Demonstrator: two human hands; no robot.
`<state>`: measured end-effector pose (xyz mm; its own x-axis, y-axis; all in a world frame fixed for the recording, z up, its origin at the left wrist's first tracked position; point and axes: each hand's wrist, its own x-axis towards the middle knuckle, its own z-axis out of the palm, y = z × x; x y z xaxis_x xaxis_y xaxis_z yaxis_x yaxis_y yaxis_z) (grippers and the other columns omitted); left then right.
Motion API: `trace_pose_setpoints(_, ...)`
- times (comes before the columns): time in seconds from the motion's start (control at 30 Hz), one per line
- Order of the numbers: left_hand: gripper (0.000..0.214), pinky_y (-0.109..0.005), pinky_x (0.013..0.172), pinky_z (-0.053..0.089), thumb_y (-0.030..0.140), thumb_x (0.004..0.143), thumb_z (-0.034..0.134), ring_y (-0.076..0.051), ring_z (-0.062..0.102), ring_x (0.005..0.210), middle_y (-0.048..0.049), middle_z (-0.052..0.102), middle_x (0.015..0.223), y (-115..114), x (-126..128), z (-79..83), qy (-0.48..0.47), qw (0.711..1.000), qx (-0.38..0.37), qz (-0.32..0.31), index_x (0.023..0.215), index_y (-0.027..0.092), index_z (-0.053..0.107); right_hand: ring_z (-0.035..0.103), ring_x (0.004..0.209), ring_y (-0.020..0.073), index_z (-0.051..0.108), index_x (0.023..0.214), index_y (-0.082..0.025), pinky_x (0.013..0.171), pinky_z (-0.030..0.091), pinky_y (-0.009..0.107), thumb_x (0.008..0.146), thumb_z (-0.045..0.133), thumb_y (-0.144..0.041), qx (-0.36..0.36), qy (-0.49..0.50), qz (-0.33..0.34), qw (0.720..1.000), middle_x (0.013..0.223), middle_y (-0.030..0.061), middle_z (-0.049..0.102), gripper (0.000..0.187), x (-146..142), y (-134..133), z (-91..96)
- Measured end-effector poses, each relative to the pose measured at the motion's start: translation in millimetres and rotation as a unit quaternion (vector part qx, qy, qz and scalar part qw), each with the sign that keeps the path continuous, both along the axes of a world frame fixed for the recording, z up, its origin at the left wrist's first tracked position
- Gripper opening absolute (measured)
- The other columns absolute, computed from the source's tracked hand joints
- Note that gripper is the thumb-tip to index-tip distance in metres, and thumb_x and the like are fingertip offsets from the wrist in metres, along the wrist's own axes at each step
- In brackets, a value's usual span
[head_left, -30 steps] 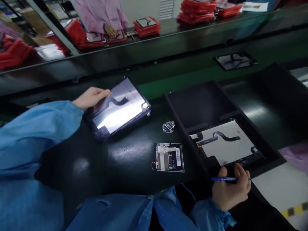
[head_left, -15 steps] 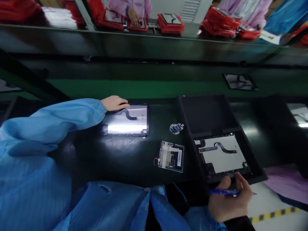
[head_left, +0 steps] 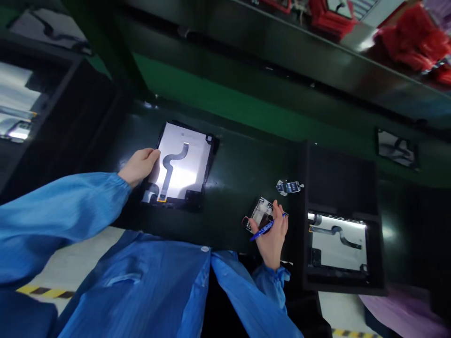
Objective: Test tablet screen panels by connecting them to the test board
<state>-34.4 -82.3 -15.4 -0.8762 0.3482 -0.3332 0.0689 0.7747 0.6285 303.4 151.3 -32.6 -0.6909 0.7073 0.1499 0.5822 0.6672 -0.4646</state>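
My left hand (head_left: 140, 165) rests on the left edge of a tablet panel (head_left: 183, 164) that lies flat on the dark bench, its silvery back up with a black flex cable across it. My right hand (head_left: 272, 234) holds a blue pen (head_left: 266, 227) between its fingers and also grips a small circuit board (head_left: 261, 215) at the bench's near edge. A small shiny metal part (head_left: 289, 187) lies just beyond the board. Both arms wear blue sleeves.
A black tray (head_left: 338, 188) to the right holds another panel (head_left: 338, 241) in its near compartment; the far compartment is empty. A green conveyor strip (head_left: 225, 105) runs behind the bench. Another tray (head_left: 52, 108) stands at the left. Red stacks (head_left: 416, 42) sit on the far shelf.
My right hand left the tray's front edge and moved left onto the circuit board, pen still in it. The left hand turned the panel. The view swung left and tilted.
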Motion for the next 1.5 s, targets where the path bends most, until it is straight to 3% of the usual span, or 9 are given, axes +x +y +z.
trace_pose_setpoints(0.23,0.02,-0.031,0.067,0.039,0.032,0.092,0.044,-0.018,0.051,0.072,0.0003,0.048,0.07,9.7,32.3,-3.1,0.011,0.999,0.04,0.027,0.075,0.021,0.046,0.034,0.147,0.0352,0.037,0.147,-0.017,0.12,0.025,0.061,0.084,0.067,-0.049,-0.027,0.018,0.065,0.997,0.155,0.0167,0.042,0.077,-46.9,8.9,3.9)
trace_pose_setpoints(0.33,0.018,-0.035,0.071,0.041,0.035,0.09,0.048,-0.024,0.058,0.077,-0.0027,0.056,0.072,27.1,28.6,-1.7,0.108,0.994,0.013,-0.021,0.094,0.02,0.058,0.054,0.131,0.0305,0.048,0.136,-0.02,0.109,0.044,0.05,0.088,0.064,-0.043,-0.074,0.126,0.046,0.988,0.146,0.0152,0.053,0.056,-61.4,1.8,26.3)
trace_pose_setpoints(0.4,0.022,-0.037,0.073,0.044,0.037,0.091,0.049,-0.028,0.062,0.085,-0.0071,0.064,0.082,33.7,24.1,-0.1,0.191,0.98,-0.017,-0.053,0.098,0.021,0.063,0.07,0.099,0.0227,0.056,0.125,-0.021,0.086,0.055,0.038,0.098,0.049,-0.041,-0.121,0.194,0.017,0.973,0.118,0.0103,0.07,0.035,-68.9,-10.4,44.3)
trace_pose_setpoints(0.53,0.021,-0.039,0.078,0.048,0.032,0.091,0.052,-0.03,0.064,0.095,-0.0107,0.066,0.103,32.6,13.7,-1.6,0.263,0.963,-0.018,-0.063,0.099,0.023,0.069,0.058,0.06,0.013,0.054,0.117,-0.024,0.057,0.045,0.026,0.101,0.042,-0.04,-0.243,0.236,0.015,0.941,0.075,-0.0017,0.062,0.026,-96.2,-43.5,64.5)
trace_pose_setpoints(0.63,0.026,-0.038,0.079,0.051,0.03,0.089,0.057,-0.026,0.065,0.089,-0.0084,0.066,0.105,28.5,10.6,-7.3,0.233,0.968,0.023,-0.086,0.112,0.025,0.067,0.049,0.056,0.0096,0.057,0.091,-0.023,0.052,0.038,0.023,0.094,0.058,-0.038,-0.319,0.195,0.065,0.925,0.068,-0.0043,0.055,0.016,-125.7,-64.1,57.1)
trace_pose_setpoints(0.73,0.032,-0.04,0.081,0.052,0.029,0.086,0.061,-0.028,0.065,0.096,-0.0088,0.064,0.112,27.4,14.2,-10.1,0.213,0.97,0.046,-0.109,0.118,0.025,0.065,0.044,0.052,0.0074,0.052,0.074,-0.021,0.049,0.034,0.021,0.092,0.062,-0.04,-0.367,0.162,0.092,0.911,0.06,-0.0063,0.049,0.028,-147.0,-76.5,39.8)
trace_pose_setpoints(0.9,0.034,-0.043,0.085,0.053,0.034,0.085,0.064,-0.031,0.063,0.106,-0.0082,0.062,0.115,29.2,20.6,-7.5,0.192,0.974,0.063,-0.107,0.119,0.028,0.063,0.035,0.046,0.0058,0.043,0.067,-0.022,0.046,0.029,0.02,0.091,0.063,-0.036,-0.308,0.144,0.107,0.934,0.054,-0.009,0.038,0.034,-148.5,-80.6,24.4)
trace_pose_setpoints(1.23,0.037,-0.046,0.085,0.053,0.041,0.085,0.064,-0.029,0.062,0.105,-0.004,0.062,0.114,29.9,22.2,-4.3,0.183,0.976,0.07,-0.1,0.12,0.032,0.06,0.033,0.046,0.0049,0.031,0.058,-0.021,0.049,0.031,0.021,0.09,0.055,-0.02,-0.198,0.073,0.196,0.958,0.052,-0.0083,0.033,0.039,-149.5,-77.1,35.5)
trace_pose_setpoints(1.5,0.04,-0.042,0.087,0.053,0.044,0.086,0.063,-0.027,0.061,0.107,-0.0028,0.062,0.115,30.3,22.5,-0.3,0.172,0.979,0.044,-0.103,0.122,0.026,0.059,0.032,0.046,0.0073,0.031,0.059,-0.022,0.048,0.032,0.023,0.092,0.055,-0.025,-0.247,0.097,0.134,0.955,0.052,-0.0072,0.031,0.041,-143.2,-78.5,31.7)
